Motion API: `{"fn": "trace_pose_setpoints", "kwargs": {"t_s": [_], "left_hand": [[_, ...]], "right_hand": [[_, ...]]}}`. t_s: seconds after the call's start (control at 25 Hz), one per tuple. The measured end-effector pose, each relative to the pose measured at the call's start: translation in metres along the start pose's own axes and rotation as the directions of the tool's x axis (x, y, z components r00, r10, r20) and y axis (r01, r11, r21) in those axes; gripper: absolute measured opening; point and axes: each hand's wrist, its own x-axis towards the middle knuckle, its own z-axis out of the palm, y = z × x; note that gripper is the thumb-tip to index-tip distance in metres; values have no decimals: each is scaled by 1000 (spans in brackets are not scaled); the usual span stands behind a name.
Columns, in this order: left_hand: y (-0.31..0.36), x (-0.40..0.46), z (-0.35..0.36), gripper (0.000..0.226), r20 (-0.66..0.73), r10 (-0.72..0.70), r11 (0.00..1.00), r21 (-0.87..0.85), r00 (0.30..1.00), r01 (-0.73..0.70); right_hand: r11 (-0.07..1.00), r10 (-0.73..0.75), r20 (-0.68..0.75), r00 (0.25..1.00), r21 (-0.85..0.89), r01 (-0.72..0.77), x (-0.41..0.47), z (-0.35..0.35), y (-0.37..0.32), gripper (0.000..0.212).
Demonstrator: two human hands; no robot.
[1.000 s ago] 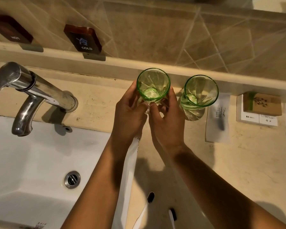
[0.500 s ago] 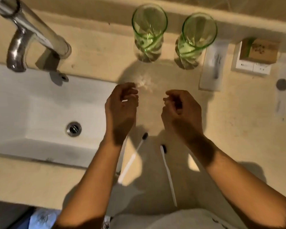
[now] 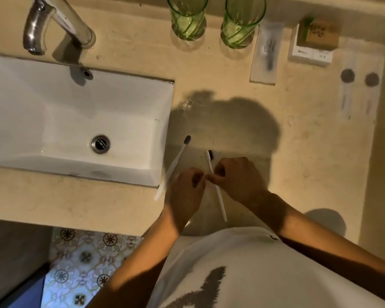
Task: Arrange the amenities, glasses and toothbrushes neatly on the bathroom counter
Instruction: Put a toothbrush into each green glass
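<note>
Two green glasses (image 3: 187, 18) (image 3: 241, 21) stand upright side by side at the back of the counter (image 3: 309, 152). Two white toothbrushes with dark bristles lie near the front edge. The left toothbrush (image 3: 176, 162) slants across the sink's right corner. My left hand (image 3: 185, 192) is curled right beside its handle; whether it holds the handle is unclear. My right hand (image 3: 240, 178) pinches the right toothbrush (image 3: 220, 203) just below its head, and the handle points toward me.
A white sink (image 3: 162, 121) and a chrome faucet (image 3: 60, 18) fill the left. Right of the glasses lie a flat white sachet (image 3: 266, 56), a brown box on a white box (image 3: 313, 38), and two clear packets with dark discs (image 3: 347, 76) (image 3: 372, 79).
Both hands let go of the left glass and drew back toward me, down to the toothbrushes. The right hand now pinches the right toothbrush. The view has tilted downward.
</note>
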Motion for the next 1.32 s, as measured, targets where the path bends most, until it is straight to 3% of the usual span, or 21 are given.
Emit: {"fn": "trace_pose_setpoints", "kwargs": {"t_s": [0.12, 0.36, 0.44, 0.56, 0.64, 0.84, 1.0, 1.16, 1.24, 1.32], "left_hand": [[-2, -3, 15, 19, 47, -18, 995, -94, 999, 22], [9, -5, 16, 15, 36, 15, 988, -153, 999, -9], [18, -2, 11, 19, 77, -55, 960, -269, 996, 74], [40, 3, -2, 22, 216, -96, 823, -531, 972, 200], [53, 16, -9, 23, 171, -68, 830, -537, 983, 151], [89, 67, -13, 36, -22, -67, 928, -370, 997, 54], [124, 96, -21, 20, -143, 71, 926, -358, 987, -119], [163, 134, -51, 15, -226, 247, 845, -425, 942, -324], [184, 152, -65, 14, -198, 304, 793, -490, 932, -362], [208, 171, -78, 14, -231, 371, 786, -438, 899, -437]], "right_hand": [[999, 38, -34, 999, 8, -38, -7, 8, -4, 33], [926, 98, -137, 986, 376, -40, -13, -3, -5, 17], [880, 113, -197, 974, 475, -6, -11, -15, -4, 11], [777, 162, -241, 957, 628, 27, 0, -32, -4, 11], [750, 177, -272, 946, 659, 49, 12, -46, -3, 13], [705, 267, -306, 914, 709, 31, 49, -80, -10, 16], [671, 215, -397, 892, 724, 160, 72, -115, -18, 8], [668, 76, -569, 819, 639, 382, 90, -169, -17, 11], [620, 78, -625, 777, 640, 454, 101, -195, -16, 11], [573, 67, -646, 761, 649, 500, 113, -221, -18, 11]]}}
